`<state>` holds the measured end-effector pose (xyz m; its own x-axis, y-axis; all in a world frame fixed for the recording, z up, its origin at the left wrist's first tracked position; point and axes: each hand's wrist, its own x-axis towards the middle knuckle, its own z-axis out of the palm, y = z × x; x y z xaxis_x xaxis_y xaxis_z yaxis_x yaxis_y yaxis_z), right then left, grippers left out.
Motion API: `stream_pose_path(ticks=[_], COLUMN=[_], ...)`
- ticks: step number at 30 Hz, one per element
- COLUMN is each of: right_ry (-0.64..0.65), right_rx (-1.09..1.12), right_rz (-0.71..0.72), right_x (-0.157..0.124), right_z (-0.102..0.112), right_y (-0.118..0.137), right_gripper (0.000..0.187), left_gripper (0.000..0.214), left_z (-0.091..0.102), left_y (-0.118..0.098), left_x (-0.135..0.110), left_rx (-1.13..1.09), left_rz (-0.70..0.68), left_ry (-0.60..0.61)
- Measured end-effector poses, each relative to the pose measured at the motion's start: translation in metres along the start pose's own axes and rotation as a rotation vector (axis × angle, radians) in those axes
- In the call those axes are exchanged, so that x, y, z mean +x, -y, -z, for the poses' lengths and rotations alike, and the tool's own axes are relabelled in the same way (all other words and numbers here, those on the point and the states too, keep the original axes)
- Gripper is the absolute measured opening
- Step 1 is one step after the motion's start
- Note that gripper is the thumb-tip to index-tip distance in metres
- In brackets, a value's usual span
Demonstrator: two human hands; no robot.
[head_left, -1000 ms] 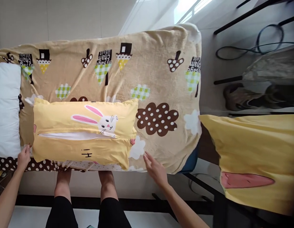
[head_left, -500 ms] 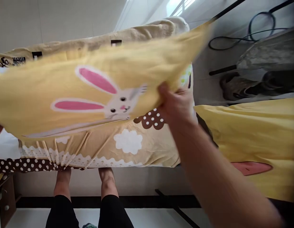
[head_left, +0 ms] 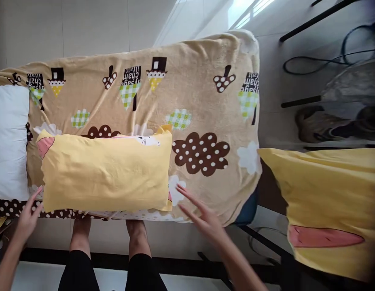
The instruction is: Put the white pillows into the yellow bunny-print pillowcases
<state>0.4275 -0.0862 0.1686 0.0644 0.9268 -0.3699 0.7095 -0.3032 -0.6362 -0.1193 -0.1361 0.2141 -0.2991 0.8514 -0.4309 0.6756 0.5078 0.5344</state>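
A yellow pillow (head_left: 105, 173) in a rabbit-print case lies on the tan patterned blanket (head_left: 193, 81), plain yellow side up, with the rabbit's face just showing along its far edge. My left hand (head_left: 27, 218) hovers open at the pillow's near left corner, fingers apart, holding nothing. My right hand (head_left: 202, 216) is open just right of the pillow's near right corner, fingers stretched out over the blanket's edge. Neither hand touches the pillow.
A white pillow (head_left: 8, 141) lies at the left end of the blanket. Another yellow pillowcase with a carrot print (head_left: 323, 206) sits on a surface to the right. Black cables and dark frames (head_left: 327, 60) are at the far right. My legs (head_left: 114, 250) stand below the bed edge.
The yellow pillow was lifted by both hands, flipped over and set back down with its plain side up. Both hands have let go and drawn back to its corners.
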Motion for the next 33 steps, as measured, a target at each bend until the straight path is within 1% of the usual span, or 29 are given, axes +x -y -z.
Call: stream_pose_path(ticks=[1, 2, 4, 5, 6, 7, 8, 9, 10, 11, 12, 14, 15, 16, 17, 18, 19, 20, 21, 23, 24, 25, 26, 27, 28, 29, 31, 32, 33], right_ry=[0.055, 0.067, 0.060, 0.059, 0.059, 0.067, 0.082, 0.085, 0.037, -0.031, -0.060, -0.113, -0.156, -0.197, -0.229, -0.241, -0.230, -0.192, -0.144, -0.009, 0.080, 0.131, 0.149, 0.134, 0.063, 0.027, 0.010, -0.002, -0.028], right_rx=[0.035, 0.022, -0.067, -0.114, -0.153, -0.182, -0.207, -0.227, -0.239, -0.249, -0.256, -0.257, -0.245, -0.233, -0.219, -0.207, -0.198, -0.191, -0.182, -0.168, -0.171, -0.180, -0.196, -0.219, -0.247, -0.270, -0.300, -0.308, -0.317], right_rz=[0.137, 0.257, 0.428, 0.477, 0.516, 0.554, 0.571, 0.550, 0.452, 0.314, 0.249, 0.206, 0.209, 0.215, 0.224, 0.240, 0.261, 0.299, 0.349, 0.473, 0.534, 0.549, 0.520, 0.455, 0.323, 0.233, 0.145, 0.117, 0.096], right_x=[0.006, 0.015, 0.041, 0.057, 0.074, 0.091, 0.108, 0.123, 0.137, 0.149, 0.159, 0.173, 0.178, 0.182, 0.185, 0.187, 0.188, 0.188, 0.188, 0.186, 0.185, 0.185, 0.187, 0.191, 0.197, 0.205, 0.220, 0.226, 0.227], right_z=[-0.025, -0.052, -0.110, -0.135, -0.156, -0.171, -0.177, -0.174, -0.162, -0.143, -0.119, -0.068, -0.047, -0.034, -0.029, -0.035, -0.050, -0.072, -0.099, -0.153, -0.173, -0.184, -0.185, -0.177, -0.160, -0.137, -0.085, -0.061, -0.043], right_y=[0.020, 0.045, 0.099, 0.122, 0.137, 0.143, 0.139, 0.124, 0.100, 0.072, 0.042, -0.005, -0.016, -0.017, -0.007, 0.012, 0.038, 0.068, 0.098, 0.145, 0.156, 0.156, 0.145, 0.124, 0.095, 0.062, 0.001, -0.021, -0.033], right_gripper=[0.051, 0.058, 0.062, 0.058, 0.055, 0.053, 0.052, 0.051, 0.050, 0.049, 0.050, 0.047, 0.045, 0.044, 0.045, 0.047, 0.049, 0.050, 0.047, 0.040, 0.038, 0.036, 0.036, 0.038, 0.041, 0.045, 0.042, 0.039, 0.039], left_gripper=[0.056, 0.061, 0.064, 0.062, 0.059, 0.055, 0.053, 0.052, 0.053, 0.054, 0.056, 0.059, 0.060, 0.061, 0.059, 0.057, 0.055, 0.053, 0.053, 0.049, 0.048, 0.047, 0.047, 0.048, 0.048, 0.049, 0.049, 0.050, 0.051], left_z=[-0.023, -0.049, -0.102, -0.126, -0.146, -0.159, -0.166, -0.163, -0.153, -0.136, -0.114, -0.066, -0.046, -0.032, -0.026, -0.028, -0.038, -0.056, -0.079, -0.127, -0.146, -0.158, -0.161, -0.156, -0.143, -0.124, -0.084, -0.068, -0.057], left_y=[-0.022, -0.049, -0.104, -0.125, -0.140, -0.144, -0.139, -0.125, -0.103, -0.078, -0.053, -0.013, -0.004, -0.005, -0.015, -0.033, -0.056, -0.083, -0.108, -0.143, -0.148, -0.145, -0.133, -0.115, -0.094, -0.073, -0.042, -0.036, -0.039], left_x=[0.009, 0.021, 0.054, 0.071, 0.088, 0.102, 0.114, 0.123, 0.130, 0.134, 0.137, 0.144, 0.148, 0.153, 0.159, 0.166, 0.172, 0.179, 0.185, 0.195, 0.199, 0.203, 0.208, 0.214, 0.222, 0.230, 0.245, 0.250, 0.251], left_rx=[0.064, 0.119, 0.210, 0.267, 0.322, 0.374, 0.417, 0.450, 0.470, 0.477, 0.484, 0.451, 0.442, 0.434, 0.423, 0.413, 0.399, 0.381, 0.374, 0.386, 0.406, 0.434, 0.464, 0.495, 0.520, 0.533, 0.524, 0.512, 0.496], left_rz=[-0.111, -0.229, -0.460, -0.526, -0.574, -0.597, -0.577, -0.526, -0.444, -0.339, -0.239, 0.036, 0.123, 0.131, 0.066, -0.061, -0.221, -0.388, -0.465, -0.567, -0.576, -0.546, -0.493, -0.415, -0.318, -0.226, -0.037, 0.027, 0.054], left_ry=[0.012, 0.016, -0.037, -0.052, -0.028, 0.006, 0.017, 0.005, -0.031, -0.080, -0.101, -0.130, -0.174, -0.237, -0.281, -0.306, -0.311, -0.234, -0.185, -0.034, 0.047, 0.103, 0.127, 0.115, 0.080, 0.045, 0.028, 0.011, -0.025])
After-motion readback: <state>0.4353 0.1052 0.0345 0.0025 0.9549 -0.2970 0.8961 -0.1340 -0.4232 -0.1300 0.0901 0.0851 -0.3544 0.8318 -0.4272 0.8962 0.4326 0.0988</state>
